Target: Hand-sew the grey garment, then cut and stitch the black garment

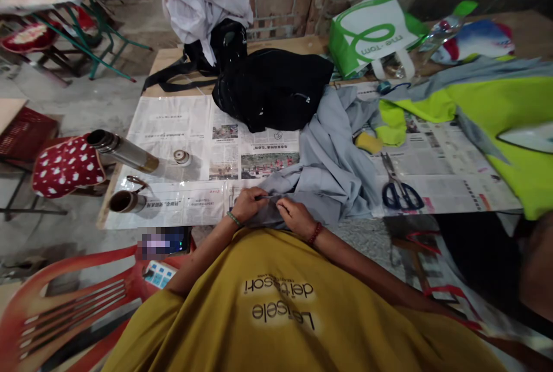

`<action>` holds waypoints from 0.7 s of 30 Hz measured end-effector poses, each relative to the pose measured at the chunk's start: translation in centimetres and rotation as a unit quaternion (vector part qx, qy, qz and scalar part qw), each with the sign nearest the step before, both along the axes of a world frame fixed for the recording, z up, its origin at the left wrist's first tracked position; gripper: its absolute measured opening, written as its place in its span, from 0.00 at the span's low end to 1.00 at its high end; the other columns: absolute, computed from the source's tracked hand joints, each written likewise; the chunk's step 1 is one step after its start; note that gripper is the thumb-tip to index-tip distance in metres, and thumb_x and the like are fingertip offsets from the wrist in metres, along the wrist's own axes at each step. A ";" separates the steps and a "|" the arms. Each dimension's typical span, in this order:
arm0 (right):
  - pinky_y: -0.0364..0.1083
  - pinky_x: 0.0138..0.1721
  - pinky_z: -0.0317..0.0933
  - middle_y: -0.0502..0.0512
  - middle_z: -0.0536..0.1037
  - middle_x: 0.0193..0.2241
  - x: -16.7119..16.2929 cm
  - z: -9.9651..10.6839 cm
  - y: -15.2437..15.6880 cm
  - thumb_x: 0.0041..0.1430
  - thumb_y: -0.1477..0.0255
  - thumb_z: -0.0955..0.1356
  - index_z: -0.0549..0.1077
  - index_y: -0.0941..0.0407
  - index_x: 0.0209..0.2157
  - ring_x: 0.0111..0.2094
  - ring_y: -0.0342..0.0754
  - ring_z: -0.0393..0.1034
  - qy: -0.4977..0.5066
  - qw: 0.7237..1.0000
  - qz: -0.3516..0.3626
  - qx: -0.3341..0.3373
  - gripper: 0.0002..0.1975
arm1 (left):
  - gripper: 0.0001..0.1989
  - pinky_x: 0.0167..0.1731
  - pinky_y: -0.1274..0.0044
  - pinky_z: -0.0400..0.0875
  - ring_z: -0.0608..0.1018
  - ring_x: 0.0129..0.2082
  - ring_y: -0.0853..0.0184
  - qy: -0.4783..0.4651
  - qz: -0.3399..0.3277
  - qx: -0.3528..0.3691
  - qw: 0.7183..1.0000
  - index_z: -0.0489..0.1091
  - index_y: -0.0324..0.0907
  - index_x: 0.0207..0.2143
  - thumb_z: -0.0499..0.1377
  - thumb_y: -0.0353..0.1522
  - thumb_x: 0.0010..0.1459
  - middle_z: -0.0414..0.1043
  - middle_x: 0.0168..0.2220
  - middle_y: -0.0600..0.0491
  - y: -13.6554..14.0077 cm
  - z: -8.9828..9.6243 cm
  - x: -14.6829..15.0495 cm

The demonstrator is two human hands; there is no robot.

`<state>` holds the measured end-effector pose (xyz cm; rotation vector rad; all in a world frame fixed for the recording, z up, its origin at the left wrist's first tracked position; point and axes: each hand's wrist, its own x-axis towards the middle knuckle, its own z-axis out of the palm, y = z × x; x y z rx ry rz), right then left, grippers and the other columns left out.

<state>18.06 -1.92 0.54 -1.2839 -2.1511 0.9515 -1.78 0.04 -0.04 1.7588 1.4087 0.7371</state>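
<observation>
- My mustard shirt (280, 280) fills the space nearest me, on the near side of the grey cloth, its printed lettering upside down in my view.
- My left hand (248, 205), green bracelet at the wrist, is at the cloth's near edge, fingers curled and pinching the fabric.
- My right hand (298, 219), red bracelet at the wrist, is just beside it, thumb and fingers pinched on the same edge. A thin dark line runs between my hands; it is too small to identify.
- The grey cloth (328, 147) itself lies crumpled on the newspaper (453, 188) covering the table.
- Left of the cloth and nearer me, a phone (185, 240) lies by a red plastic chair (73, 280).
- Just right of the cloth lie scissors (401, 194) with dark blue handles; well to its left stands a brown mug (125, 202).
- Beyond that mug, also left of the cloth, are a steel flask (127, 152) and a small round cap (182, 158).
- Against the cloth's right edge is a yellow piece (368, 142); farther right, an iron (531, 136) sits on a neon-yellow and grey garment (488, 101).
- Behind the cloth, to its left, rests a black bag (276, 84).
- Beyond the cloth, to its right, stands a green-and-white bag (367, 35).
- Farthest behind the cloth is a brick wall (276, 3).
</observation>
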 end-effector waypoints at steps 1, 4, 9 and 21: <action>0.41 0.29 0.53 0.51 0.73 0.24 0.0 0.0 0.0 0.61 0.73 0.60 0.69 0.55 0.31 0.26 0.43 0.65 -0.005 1.000 0.001 0.004 0.08 | 0.05 0.34 0.79 0.69 0.77 0.30 0.68 -0.003 0.004 0.001 1.000 0.77 0.40 0.29 0.61 0.27 0.49 0.77 0.28 0.54 0.0 -0.1 0.1; 0.41 0.29 0.51 0.50 0.72 0.24 -0.1 0.1 0.1 0.62 0.73 0.59 0.69 0.55 0.31 0.25 0.43 0.64 -0.021 1.000 0.006 0.018 0.09 | 0.04 0.34 0.79 0.69 0.77 0.30 0.69 -0.008 0.010 0.004 1.000 0.77 0.40 0.29 0.61 0.27 0.50 0.77 0.28 0.54 -0.1 -0.1 0.2; 0.41 0.29 0.51 0.51 0.73 0.24 -0.1 0.2 0.1 0.61 0.74 0.59 0.69 0.56 0.31 0.25 0.43 0.65 -0.045 0.998 0.008 0.034 0.09 | 0.05 0.34 0.79 0.69 0.77 0.30 0.68 0.001 0.011 0.013 1.000 0.77 0.39 0.30 0.61 0.25 0.50 0.77 0.28 0.53 -0.2 0.2 0.4; 0.42 0.30 0.53 0.57 0.76 0.28 -1.1 0.4 -0.3 0.62 0.75 0.57 0.70 0.57 0.38 0.29 0.47 0.69 -0.132 0.990 -0.040 -0.009 0.11 | 0.08 0.39 0.71 0.64 0.76 0.29 0.68 0.128 -0.044 0.226 0.965 0.76 0.43 0.30 0.57 0.29 0.58 0.76 0.26 0.53 -1.5 0.4 1.8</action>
